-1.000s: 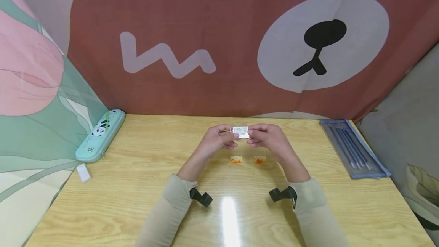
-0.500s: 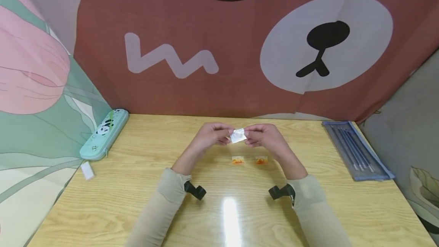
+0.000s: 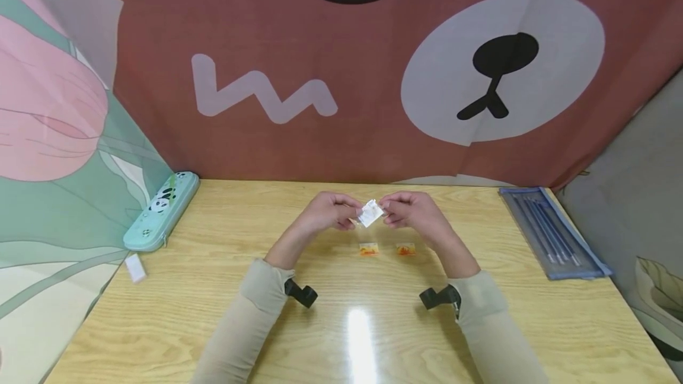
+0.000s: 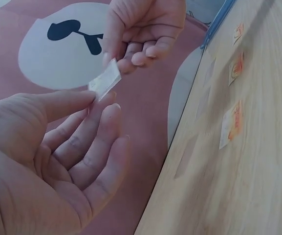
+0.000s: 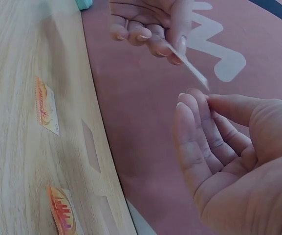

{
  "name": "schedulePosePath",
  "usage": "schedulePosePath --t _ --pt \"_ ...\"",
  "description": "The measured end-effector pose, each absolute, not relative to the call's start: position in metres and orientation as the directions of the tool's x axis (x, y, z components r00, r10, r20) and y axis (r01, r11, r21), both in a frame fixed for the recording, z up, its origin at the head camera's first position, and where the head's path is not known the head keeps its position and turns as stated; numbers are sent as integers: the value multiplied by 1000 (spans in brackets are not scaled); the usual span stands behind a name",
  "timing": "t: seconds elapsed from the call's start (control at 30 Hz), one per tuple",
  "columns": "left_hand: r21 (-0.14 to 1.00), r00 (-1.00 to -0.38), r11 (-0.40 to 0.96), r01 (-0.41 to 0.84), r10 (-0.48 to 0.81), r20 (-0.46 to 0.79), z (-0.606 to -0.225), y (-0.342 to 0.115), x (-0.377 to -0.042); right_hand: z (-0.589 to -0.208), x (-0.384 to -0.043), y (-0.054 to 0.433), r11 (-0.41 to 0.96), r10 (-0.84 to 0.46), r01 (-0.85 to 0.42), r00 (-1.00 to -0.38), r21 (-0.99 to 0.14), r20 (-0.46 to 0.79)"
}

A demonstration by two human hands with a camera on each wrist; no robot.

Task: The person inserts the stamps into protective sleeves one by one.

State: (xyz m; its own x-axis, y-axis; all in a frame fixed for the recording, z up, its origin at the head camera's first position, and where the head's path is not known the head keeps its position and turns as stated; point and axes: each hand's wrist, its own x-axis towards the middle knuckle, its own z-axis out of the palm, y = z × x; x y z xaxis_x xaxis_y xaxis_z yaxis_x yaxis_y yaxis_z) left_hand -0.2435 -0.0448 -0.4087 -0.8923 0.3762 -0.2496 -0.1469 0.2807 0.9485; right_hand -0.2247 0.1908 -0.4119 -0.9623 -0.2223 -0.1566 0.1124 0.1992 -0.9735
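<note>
A small white packet (image 3: pixel 370 213), square and flat, is held above the table between both hands, tilted with one corner down. My left hand (image 3: pixel 332 210) pinches its left side between thumb and forefinger, the other fingers loosely bent, as the left wrist view shows. At the opposite corner, the thumb and fingertip of my right hand (image 3: pixel 415 215) pinch the packet's edge. Below the hands lie two orange-and-white packets, a left packet (image 3: pixel 369 249) and a right packet (image 3: pixel 405 249). A third orange packet (image 4: pixel 238 33) shows only in the left wrist view.
A mint panda pencil case (image 3: pixel 162 212) lies at the table's left edge, with a small white block (image 3: pixel 135 268) before it. On the right is a blue-edged mesh pouch (image 3: pixel 555 236) holding several pencil-like sticks. A printed cloth (image 3: pixel 299 147) hangs behind the wooden table (image 3: pixel 240 313).
The white packet has turned from lying level to standing on a corner between the fingers. My left hand has shifted slightly to the left. The orange packets stay in place.
</note>
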Motion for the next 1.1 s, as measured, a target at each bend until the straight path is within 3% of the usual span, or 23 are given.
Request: schedulePosePath --t 0.43,1.1 --pt "965 -954 99 -241 157 -254 -432 -61 -257 -422 -224 215 207 -235 123 -957 -971 -172" --pt "943 -955 160 -290 6 -295 -452 -84 -262 -432 -219 215 271 -246 148 -945 -951 -217"
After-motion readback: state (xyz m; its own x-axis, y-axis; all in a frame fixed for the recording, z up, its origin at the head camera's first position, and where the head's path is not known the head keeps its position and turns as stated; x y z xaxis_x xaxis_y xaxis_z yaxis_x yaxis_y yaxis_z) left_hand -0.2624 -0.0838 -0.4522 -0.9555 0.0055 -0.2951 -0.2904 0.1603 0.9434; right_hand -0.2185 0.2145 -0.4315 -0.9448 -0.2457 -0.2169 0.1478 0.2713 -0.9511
